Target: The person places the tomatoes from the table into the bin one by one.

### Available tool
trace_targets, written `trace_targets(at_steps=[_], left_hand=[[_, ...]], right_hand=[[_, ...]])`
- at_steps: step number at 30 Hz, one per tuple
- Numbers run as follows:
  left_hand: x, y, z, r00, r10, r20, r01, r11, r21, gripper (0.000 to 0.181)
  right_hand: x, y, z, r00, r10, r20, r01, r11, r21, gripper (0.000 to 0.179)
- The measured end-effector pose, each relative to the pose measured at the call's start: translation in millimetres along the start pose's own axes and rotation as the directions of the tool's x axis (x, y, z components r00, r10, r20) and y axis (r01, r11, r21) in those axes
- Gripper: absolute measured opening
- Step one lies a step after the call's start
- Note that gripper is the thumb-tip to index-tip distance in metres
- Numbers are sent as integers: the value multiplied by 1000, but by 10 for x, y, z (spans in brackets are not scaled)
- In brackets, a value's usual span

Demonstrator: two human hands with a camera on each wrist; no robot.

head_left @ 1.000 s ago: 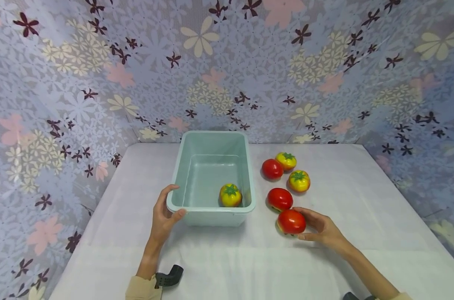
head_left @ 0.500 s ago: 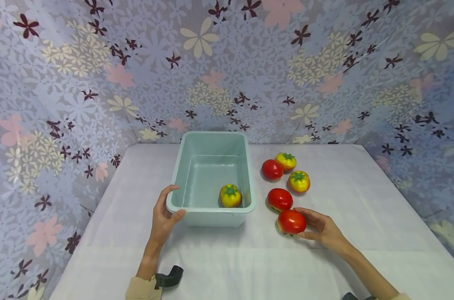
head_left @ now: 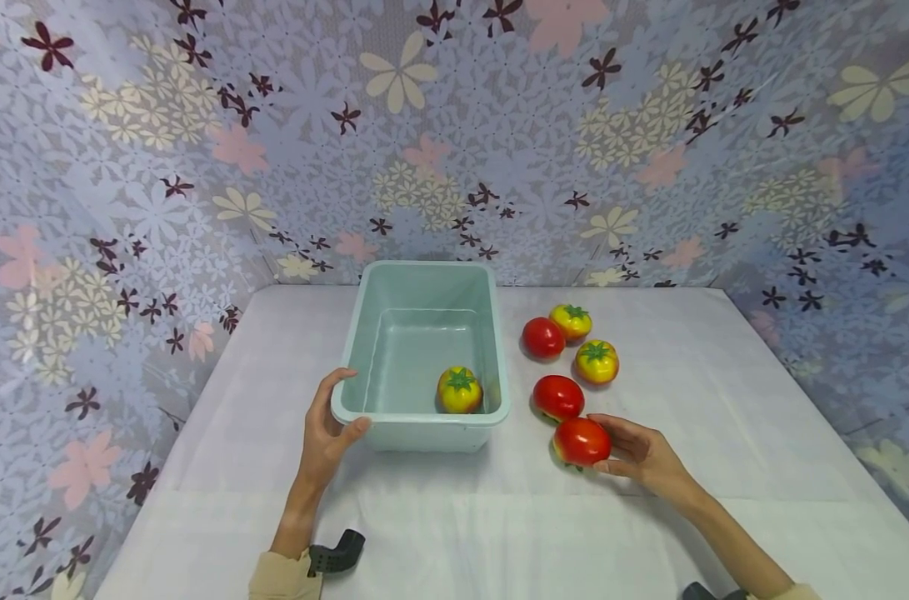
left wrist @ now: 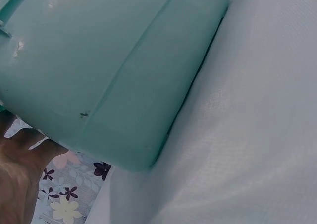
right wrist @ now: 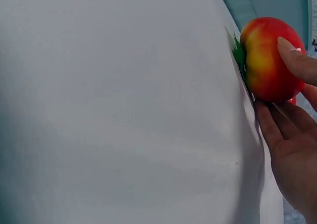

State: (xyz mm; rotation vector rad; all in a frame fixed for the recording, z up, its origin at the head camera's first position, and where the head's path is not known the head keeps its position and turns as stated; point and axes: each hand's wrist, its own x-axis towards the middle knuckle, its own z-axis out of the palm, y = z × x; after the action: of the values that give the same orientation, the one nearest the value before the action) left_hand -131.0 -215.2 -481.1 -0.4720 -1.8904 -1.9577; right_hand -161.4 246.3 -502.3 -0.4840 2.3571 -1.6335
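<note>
A pale green plastic bin (head_left: 424, 433) stands on the table, and my left hand (head_left: 325, 437) grips its near left corner, thumb on the front and fingertips over the rim. In the left wrist view that hand (left wrist: 22, 169) shows beside the bin's wall (left wrist: 109, 85). Inside the bin, near its front right, lies one yellow tomato (head_left: 460, 390) with a green leafy top. My right hand (head_left: 649, 458) holds the nearest red tomato (head_left: 581, 442) between thumb and fingers. The right wrist view shows this tomato's (right wrist: 270, 60) yellow patch and green leaves low against the white cloth.
Just behind the held tomato lies another red tomato (head_left: 558, 397). Farther back are a third red one (head_left: 543, 338) and two yellow ones (head_left: 596, 362), right of the bin. A white cloth (head_left: 454, 533) covers the table, and a flowered curtain (head_left: 454, 125) hangs behind.
</note>
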Motion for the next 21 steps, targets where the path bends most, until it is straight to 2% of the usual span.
trace_targets(at_steps=[11,21], left_hand=[[-6,-10,-4,1000,21,8,-21,1000,1,59],[-2,-15,-10,999,31,19,-31,1000,6,60]], right_hand=[[-2,-20,-10,1000,-18,4,17,999,51,66],[65,-220,-40,997,-73,4,72,994,80,61]])
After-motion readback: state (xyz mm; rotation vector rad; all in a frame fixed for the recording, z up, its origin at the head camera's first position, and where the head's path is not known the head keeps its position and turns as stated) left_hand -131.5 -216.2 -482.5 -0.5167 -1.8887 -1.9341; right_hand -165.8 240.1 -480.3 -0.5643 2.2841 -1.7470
